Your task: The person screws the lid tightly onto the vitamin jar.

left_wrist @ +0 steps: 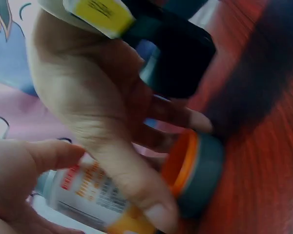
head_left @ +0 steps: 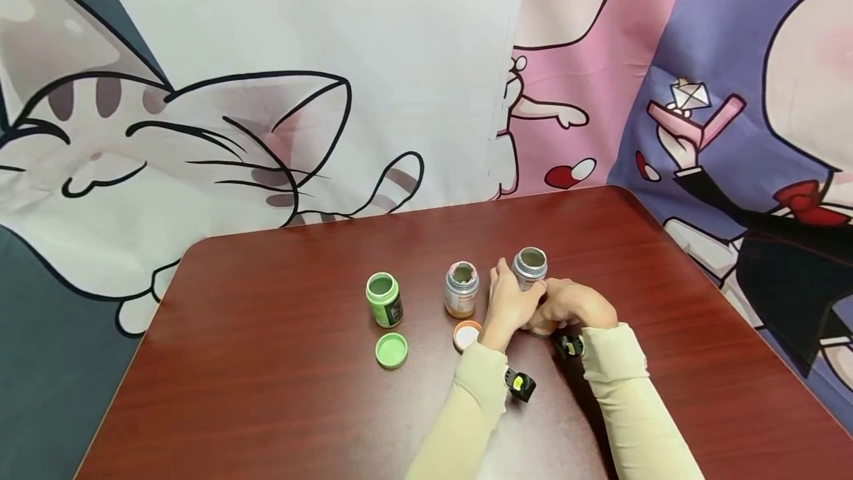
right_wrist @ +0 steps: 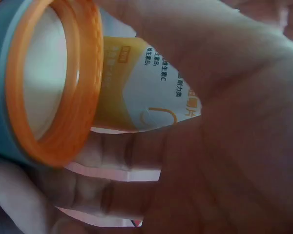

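Orange-lined lid (right_wrist: 44,80) in the right hand's (head_left: 571,304) fingers

They curl around its rim, just beside the bottle (head_left: 529,261) that the left hand's (head_left: 510,301) fingers hold. Hands hide the bottle's lower part from the head camera; the right wrist view crops the lid. Whether it touches the surface (head_left: 266,361), I cannot tell.

The table (head_left: 266,376) is shiny and red-brown, with wood lines and round back corners. A green pot (head_left: 384,302) stands on it, open at the top, with a green lid (head_left: 391,350) just in front. Beside it stands an open grey-and-orange pot (head_left: 461,291) near an orange-edged lid (head_left: 467,335). A third grey pot (head_left: 531,264) is upright too, its bottom hidden
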Available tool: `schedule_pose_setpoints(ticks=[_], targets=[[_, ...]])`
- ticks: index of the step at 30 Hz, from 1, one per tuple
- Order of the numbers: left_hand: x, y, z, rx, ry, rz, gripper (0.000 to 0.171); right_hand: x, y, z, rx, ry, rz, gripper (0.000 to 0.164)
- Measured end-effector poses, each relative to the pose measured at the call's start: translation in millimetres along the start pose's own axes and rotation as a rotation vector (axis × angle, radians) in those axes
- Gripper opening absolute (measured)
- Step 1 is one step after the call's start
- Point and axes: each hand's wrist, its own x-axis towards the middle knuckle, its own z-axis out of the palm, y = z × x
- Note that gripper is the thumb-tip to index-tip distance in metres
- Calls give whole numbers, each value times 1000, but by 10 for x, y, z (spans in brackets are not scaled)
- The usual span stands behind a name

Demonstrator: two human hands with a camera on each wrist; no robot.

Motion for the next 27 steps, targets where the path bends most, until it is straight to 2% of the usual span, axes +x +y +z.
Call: schedule_pose_setpoints(ticks=[3,6,10,15,17,20,23,27], targets=[[45,-96,35,-63,5,-8,83,-24,6,17,27,3,17,16],[79,-161,43,-101,0,32,80,-53,10,8,32,3,13,14],[95,-189,28,-104,-20,85,68,-93,14,-35,46,-12,30,11],[103,-213,40,-95,-7,120,61,-170,74,-146,109,-41,30,3],[106,-222,50,-91,-4,134,60,-212,112,-210,122,-37,12,10],[107,-224,60,-91,-7,149,59,-277,168,-317,97,7,-43,18],[106,-234,65,-88,-15,141,59,-342,203,-418,15,101,-117,26],[109,-267,66,-82,-22,128,60,-424,227,-500,-6,218,-175,35]])
